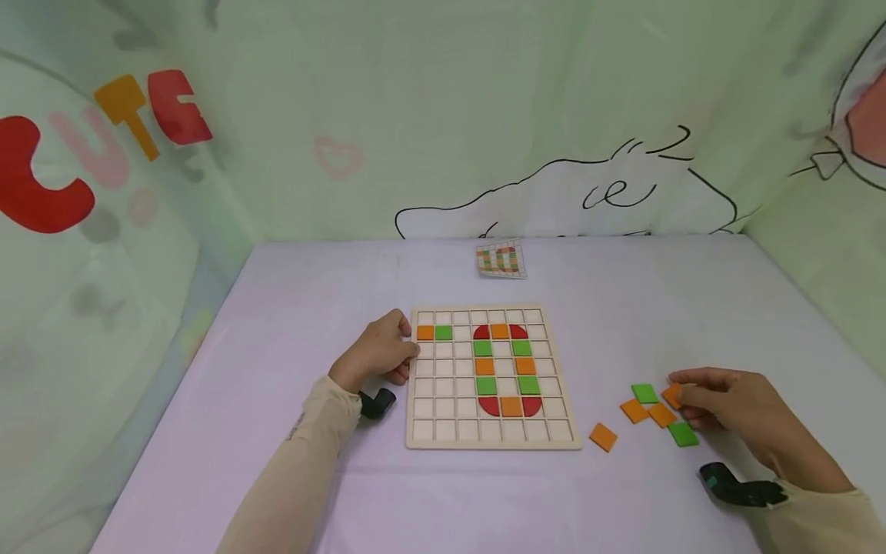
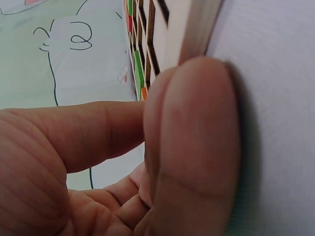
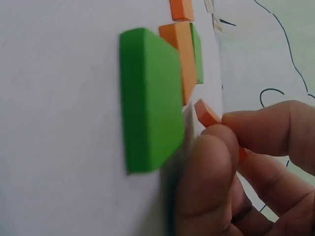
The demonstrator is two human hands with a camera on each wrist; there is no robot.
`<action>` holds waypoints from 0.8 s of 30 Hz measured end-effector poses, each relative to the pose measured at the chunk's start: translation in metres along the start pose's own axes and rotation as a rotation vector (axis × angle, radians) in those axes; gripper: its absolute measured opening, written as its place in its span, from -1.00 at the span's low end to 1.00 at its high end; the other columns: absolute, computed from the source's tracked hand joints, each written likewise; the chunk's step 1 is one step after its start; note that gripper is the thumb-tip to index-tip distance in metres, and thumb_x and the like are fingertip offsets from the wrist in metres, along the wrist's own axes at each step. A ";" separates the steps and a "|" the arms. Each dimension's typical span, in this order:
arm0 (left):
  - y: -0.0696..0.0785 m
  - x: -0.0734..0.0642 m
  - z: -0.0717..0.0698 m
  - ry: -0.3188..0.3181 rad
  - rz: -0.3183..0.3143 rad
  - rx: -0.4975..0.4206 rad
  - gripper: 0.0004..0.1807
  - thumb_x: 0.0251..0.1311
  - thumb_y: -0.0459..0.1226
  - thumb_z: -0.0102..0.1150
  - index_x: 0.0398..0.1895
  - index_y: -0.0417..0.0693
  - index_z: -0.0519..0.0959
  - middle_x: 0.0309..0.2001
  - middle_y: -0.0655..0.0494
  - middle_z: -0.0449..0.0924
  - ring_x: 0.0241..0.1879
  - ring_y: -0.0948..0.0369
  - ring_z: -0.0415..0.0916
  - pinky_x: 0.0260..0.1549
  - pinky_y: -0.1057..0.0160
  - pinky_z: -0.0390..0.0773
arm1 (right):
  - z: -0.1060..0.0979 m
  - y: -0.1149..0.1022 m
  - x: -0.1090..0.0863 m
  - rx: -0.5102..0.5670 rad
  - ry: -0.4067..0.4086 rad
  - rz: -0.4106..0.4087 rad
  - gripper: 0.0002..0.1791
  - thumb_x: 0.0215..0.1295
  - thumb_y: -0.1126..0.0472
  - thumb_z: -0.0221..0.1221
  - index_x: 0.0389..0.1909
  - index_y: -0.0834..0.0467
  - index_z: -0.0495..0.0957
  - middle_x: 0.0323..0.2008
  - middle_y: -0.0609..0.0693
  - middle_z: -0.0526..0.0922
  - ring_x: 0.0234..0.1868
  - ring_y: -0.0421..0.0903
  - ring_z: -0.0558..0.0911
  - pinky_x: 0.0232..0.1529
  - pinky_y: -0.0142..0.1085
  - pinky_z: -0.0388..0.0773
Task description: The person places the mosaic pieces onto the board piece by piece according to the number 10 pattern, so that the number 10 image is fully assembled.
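My right hand [image 1: 744, 412] pinches an orange square tile [image 3: 206, 114] between thumb and fingers, at the right of a loose group of tiles. Around it lie a green tile [image 1: 644, 393], a nearer green tile [image 3: 157, 101] and orange tiles, one of them [image 1: 661, 415] between the greens. At the left edge of a wooden grid board [image 1: 443, 431], my left hand [image 1: 377, 350] grips the frame with bent fingers; the exact finger contact is partly hidden. Red, orange and green pieces form a ring on the board. An orange tile [image 1: 425, 332] and a green one [image 1: 444, 332] sit at its upper left.
A small printed pattern card [image 1: 501, 259] lies behind the board near the back wall. One orange tile [image 1: 603, 437] lies apart, near the board's lower right corner. The white table [image 1: 457, 500] meets cloth walls with drawings at the back and sides.
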State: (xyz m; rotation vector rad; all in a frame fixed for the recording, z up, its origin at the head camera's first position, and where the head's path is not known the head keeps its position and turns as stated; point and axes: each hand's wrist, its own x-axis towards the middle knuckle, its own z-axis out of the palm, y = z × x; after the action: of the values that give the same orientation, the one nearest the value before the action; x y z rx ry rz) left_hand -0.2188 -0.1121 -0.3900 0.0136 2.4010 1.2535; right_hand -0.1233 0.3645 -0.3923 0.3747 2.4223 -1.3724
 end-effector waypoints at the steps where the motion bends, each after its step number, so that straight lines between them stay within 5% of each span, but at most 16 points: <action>1: 0.000 0.000 0.000 0.000 0.004 0.001 -0.75 0.41 -0.39 0.17 0.03 -0.19 0.35 -0.52 -0.10 0.58 -0.64 0.16 0.55 -0.62 0.25 0.70 | 0.000 0.000 0.000 0.017 0.000 -0.002 -0.54 0.48 0.15 0.27 0.21 0.40 0.57 -0.24 -0.18 0.77 -0.32 -0.17 0.74 -0.26 -0.31 0.76; 9: -0.002 0.003 0.001 0.004 0.002 0.003 -0.75 0.41 -0.39 0.17 0.03 -0.18 0.35 -0.51 -0.10 0.58 -0.65 0.16 0.55 -0.62 0.25 0.70 | 0.012 -0.016 0.006 0.137 -0.025 -0.067 -0.50 0.54 0.09 0.22 0.26 0.40 0.52 -0.20 -0.18 0.77 -0.25 -0.14 0.79 -0.17 -0.31 0.77; 14: -0.001 0.003 0.000 -0.002 -0.007 -0.006 -0.75 0.41 -0.39 0.17 0.03 -0.18 0.35 -0.51 -0.10 0.57 -0.65 0.16 0.54 -0.62 0.25 0.70 | 0.037 -0.043 0.014 0.135 -0.019 -0.123 -0.46 0.54 0.11 0.21 0.29 0.45 0.46 -0.18 -0.17 0.72 -0.23 -0.15 0.78 -0.15 -0.30 0.77; 24: 0.000 0.001 0.001 0.003 -0.018 -0.012 -0.75 0.42 -0.38 0.18 0.03 -0.17 0.35 -0.50 -0.08 0.57 -0.64 0.16 0.53 -0.63 0.27 0.69 | 0.089 -0.096 0.036 0.203 -0.085 -0.099 -0.53 0.48 0.18 0.24 0.24 0.41 0.49 -0.19 -0.02 0.72 -0.27 -0.15 0.76 -0.15 -0.31 0.77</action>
State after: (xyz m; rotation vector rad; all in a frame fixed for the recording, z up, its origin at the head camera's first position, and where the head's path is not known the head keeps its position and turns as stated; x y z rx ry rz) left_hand -0.2196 -0.1109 -0.3914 -0.0134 2.3909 1.2609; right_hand -0.1785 0.2420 -0.3755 0.2423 2.2664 -1.6492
